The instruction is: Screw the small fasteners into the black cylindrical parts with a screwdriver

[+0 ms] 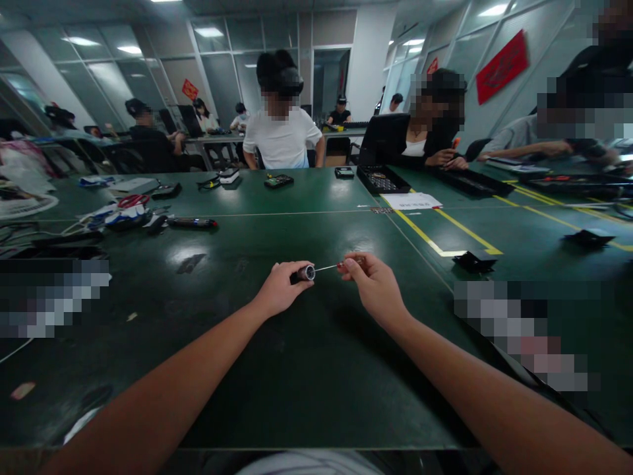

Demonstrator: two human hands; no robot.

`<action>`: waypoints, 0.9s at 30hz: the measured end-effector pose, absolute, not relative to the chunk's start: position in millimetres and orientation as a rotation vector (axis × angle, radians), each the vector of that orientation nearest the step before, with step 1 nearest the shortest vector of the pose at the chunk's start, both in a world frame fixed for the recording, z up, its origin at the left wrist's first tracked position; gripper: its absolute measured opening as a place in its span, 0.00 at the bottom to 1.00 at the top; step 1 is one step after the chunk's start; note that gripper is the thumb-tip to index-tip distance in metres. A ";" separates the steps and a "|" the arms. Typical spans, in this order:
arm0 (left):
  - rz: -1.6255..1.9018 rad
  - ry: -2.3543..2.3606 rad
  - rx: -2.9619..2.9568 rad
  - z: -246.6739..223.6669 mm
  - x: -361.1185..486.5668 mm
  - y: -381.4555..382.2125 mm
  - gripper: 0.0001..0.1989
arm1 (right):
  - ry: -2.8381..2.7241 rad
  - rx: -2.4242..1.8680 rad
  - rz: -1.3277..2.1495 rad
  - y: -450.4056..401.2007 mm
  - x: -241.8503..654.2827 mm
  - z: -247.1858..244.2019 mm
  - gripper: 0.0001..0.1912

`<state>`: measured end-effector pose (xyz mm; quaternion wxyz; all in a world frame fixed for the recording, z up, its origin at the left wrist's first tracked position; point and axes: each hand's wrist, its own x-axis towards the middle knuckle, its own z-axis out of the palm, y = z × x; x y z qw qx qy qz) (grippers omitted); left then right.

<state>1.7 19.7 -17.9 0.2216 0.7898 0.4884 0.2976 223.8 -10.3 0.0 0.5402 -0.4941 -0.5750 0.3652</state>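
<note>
Over the green table [316, 376], my left hand [283, 288] is closed around a dark cylindrical object [306, 272] with a round metallic end turned toward the camera. My right hand [376, 285] grips the reddish-brown handle of a screwdriver [326, 268] between thumb and fingers. Its thin metal shaft points left, with its tip at or very near the cylinder's round end; whether it is inside cannot be made out. The two hands are apart, level with each other near the middle of the view.
A dark pen-like tool [192, 223] and a cluttered pile with red-handled scissors [133, 200] lie at the left. Black trays [383, 179] and a white paper [413, 201] are toward the back right. A small black piece [475, 262] lies at the right. People sit across the table.
</note>
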 end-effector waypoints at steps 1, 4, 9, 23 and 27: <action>0.819 1.348 2.186 -17.7 1.6 19.6 0.18 | -1.370 -1.171 0.872 -10.8 223.8 1.2 0.14; 0.818 1.349 2.184 -17.4 0.9 19.5 0.18 | -1.400 -1.158 0.902 -11.5 224.6 4.4 0.14; 0.805 1.356 2.197 -17.6 0.2 19.7 0.18 | -1.420 -1.109 0.994 -8.6 227.0 1.8 0.13; 0.811 1.342 2.153 -16.6 0.4 17.7 0.19 | -1.481 -1.272 0.865 -5.7 231.3 -2.5 0.18; 0.823 1.340 2.130 -17.4 0.6 18.7 0.18 | -1.448 -1.213 0.920 -8.3 228.4 0.8 0.13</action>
